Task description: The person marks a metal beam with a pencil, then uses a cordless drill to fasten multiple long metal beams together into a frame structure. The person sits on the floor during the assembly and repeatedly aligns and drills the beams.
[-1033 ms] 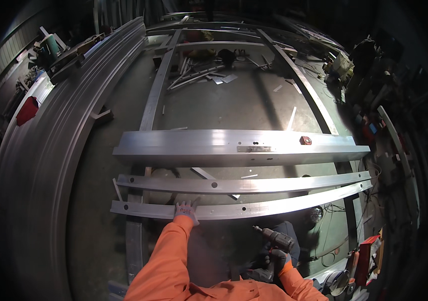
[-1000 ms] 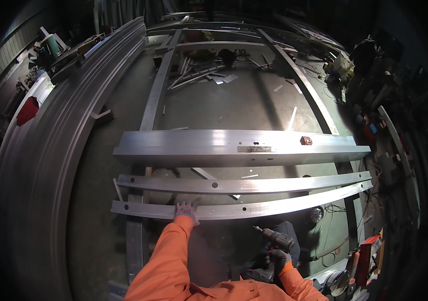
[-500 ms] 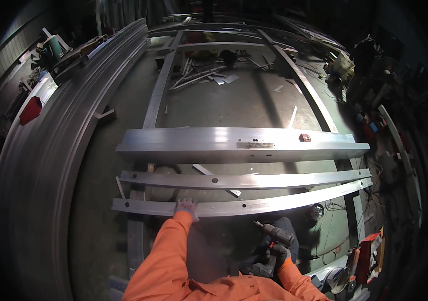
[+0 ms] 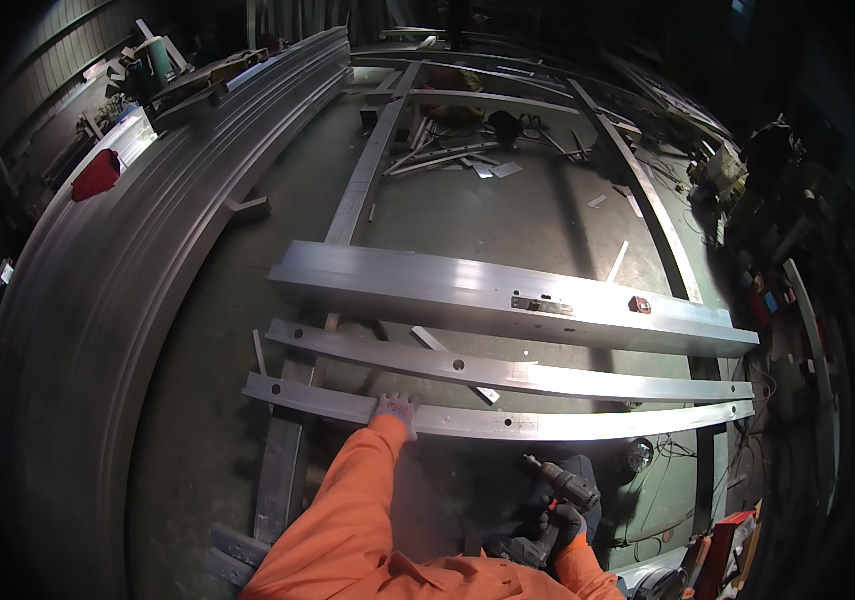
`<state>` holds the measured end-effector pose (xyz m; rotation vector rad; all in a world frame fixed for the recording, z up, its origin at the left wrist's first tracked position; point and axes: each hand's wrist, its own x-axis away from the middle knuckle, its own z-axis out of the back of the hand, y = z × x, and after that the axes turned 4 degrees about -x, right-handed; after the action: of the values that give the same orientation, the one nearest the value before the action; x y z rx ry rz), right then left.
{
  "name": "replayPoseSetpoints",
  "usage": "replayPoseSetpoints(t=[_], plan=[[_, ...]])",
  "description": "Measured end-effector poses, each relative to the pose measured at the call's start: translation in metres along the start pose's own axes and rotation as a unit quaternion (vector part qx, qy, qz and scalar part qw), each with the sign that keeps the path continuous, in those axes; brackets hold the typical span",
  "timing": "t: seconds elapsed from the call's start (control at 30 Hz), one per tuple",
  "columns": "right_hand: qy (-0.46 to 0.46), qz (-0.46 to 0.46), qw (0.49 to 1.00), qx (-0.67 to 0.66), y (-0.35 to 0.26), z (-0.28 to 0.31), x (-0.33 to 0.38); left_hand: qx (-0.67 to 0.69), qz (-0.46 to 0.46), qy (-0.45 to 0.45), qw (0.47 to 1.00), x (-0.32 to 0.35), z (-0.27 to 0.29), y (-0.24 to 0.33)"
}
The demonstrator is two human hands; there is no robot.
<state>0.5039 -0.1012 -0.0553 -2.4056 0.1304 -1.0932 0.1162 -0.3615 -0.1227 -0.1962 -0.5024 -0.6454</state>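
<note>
Here's the left hand [image 4: 396,412], gloved in grey, laid across the near bar [image 4: 567,425], well left of that bar's middle. Its fingers stretch over the metal toward the far edge; whether that grip is clamped or merely resting, I can't tell. And the right hand [image 4: 567,523], in a dark glove, has its grip wrapped tight round the handle of a drill [image 4: 569,484], held low on this side of the near bar, its nose tipped up and leftward, clear of the metal.

The near bar spans the frame, its ends running out past the left rail [image 4: 372,170] and the right rail [image 4: 637,180]. Just beyond it comes the far bar [image 4: 587,380], with round dark holes along it too, the two spread wider at the left ends than at the right. Next across the rails sits the broad beam [image 4: 407,275], carrying a slim plate [image 4: 541,305] right of its middle and, further toward the right rail, a red tape measure [image 4: 639,305].

Between the rails, toward the frame's far end, offcuts [image 4: 482,168] lie scattered on the floor [image 4: 487,215]. Outside the left rail run the long panels [image 4: 127,290], a red cloth [image 4: 97,175] on their outer edge!
</note>
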Motion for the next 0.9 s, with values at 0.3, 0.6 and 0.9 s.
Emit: replayPoseSetpoints(t=[0.3,0.6,0.9], plan=[[0.001,-0.026,0.999,-0.021,-0.002,-0.002,-0.004,0.001,-0.003,-0.012,1.0,-0.003,0.0,-0.001],[0.018,0.033,0.997,0.065,-0.003,-0.035,0.001,0.029,-0.021,0.013,0.999,0.005,0.006,-0.005],[-0.028,0.19,0.926,0.326,0.006,0.029,-0.075,0.022,-0.041,0.049,0.998,0.013,0.019,-0.006]])
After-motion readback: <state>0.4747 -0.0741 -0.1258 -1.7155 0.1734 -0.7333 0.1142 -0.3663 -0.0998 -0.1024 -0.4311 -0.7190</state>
